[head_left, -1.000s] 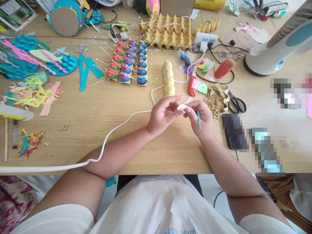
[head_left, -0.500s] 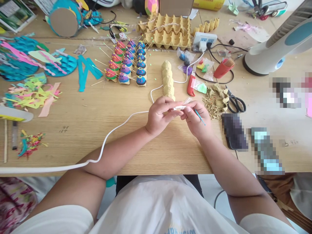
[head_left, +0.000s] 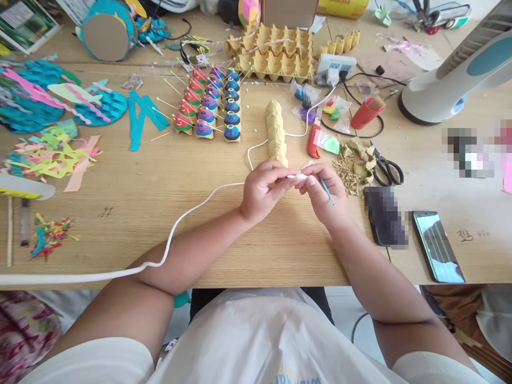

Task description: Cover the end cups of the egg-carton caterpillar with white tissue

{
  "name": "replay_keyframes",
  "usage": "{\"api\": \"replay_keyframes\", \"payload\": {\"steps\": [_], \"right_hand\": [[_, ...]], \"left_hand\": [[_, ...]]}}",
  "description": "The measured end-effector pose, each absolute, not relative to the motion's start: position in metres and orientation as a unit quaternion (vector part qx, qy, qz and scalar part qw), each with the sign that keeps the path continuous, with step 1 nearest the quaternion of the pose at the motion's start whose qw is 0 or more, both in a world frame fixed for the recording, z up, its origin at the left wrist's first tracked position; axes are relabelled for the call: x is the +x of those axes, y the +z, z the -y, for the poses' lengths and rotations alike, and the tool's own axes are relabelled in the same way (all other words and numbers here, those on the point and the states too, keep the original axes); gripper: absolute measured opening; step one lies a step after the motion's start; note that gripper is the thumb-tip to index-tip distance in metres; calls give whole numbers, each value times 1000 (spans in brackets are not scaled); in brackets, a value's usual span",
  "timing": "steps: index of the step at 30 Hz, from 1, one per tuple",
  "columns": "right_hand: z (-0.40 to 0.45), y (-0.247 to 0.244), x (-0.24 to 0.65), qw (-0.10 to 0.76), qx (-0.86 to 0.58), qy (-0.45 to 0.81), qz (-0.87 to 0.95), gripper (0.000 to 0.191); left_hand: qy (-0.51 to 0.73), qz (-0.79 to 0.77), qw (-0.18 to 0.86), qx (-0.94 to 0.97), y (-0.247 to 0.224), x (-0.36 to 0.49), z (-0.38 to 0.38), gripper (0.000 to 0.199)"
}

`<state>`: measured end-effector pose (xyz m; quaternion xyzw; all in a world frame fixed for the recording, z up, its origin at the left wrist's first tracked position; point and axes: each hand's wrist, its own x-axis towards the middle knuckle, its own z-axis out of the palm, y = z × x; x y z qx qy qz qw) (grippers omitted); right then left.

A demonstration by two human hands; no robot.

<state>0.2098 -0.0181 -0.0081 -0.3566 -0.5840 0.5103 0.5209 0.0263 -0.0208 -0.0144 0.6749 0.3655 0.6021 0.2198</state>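
A small lump of white modelling clay (head_left: 297,176) is pinched between my two hands above the table. My left hand (head_left: 262,188) grips its left end with thumb and fingertips. My right hand (head_left: 323,193) holds the other end, and a thin blue stick (head_left: 328,192) also pokes out from its fingers. Just beyond my fingers lies a bare yellowish strip of egg carton cups (head_left: 276,128). Painted egg carton caterpillars (head_left: 206,114), with faces and pin-like feelers, stand in rows to the left of it.
A red-handled cutter (head_left: 314,140), bags of coloured clay (head_left: 336,109), carton scraps (head_left: 352,165) and black scissors (head_left: 388,165) lie to the right, near two phones (head_left: 438,246). A white cable (head_left: 188,210) crosses my left forearm. Egg trays (head_left: 276,53) sit at the back.
My fingers have shifted slightly around the white clay, and the blue stick in my right hand has tilted steeper. The things on the table have stayed put.
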Motion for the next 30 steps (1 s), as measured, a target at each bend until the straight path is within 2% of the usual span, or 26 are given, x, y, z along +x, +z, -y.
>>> {"api": "replay_keyframes", "payload": {"steps": [5,12,20,24,30], "right_hand": [[19,-6,205,524,-354,560,535,37],[19,-10,204,529,-368,539,542,40],[19,7,193,523,-376,494,584,44],[11,23,189,510,-380,497,591,49],[-7,22,185,475,-375,463,647,59]], "left_hand": [[619,-340,296,643,-15,27,23,38],[615,-321,416,588,-14,34,20,34],[649,-308,393,574,-15,31,14,27],[642,-271,418,583,-18,26,6,57],[600,-365,317,637,-8,8,-1,35]]}}
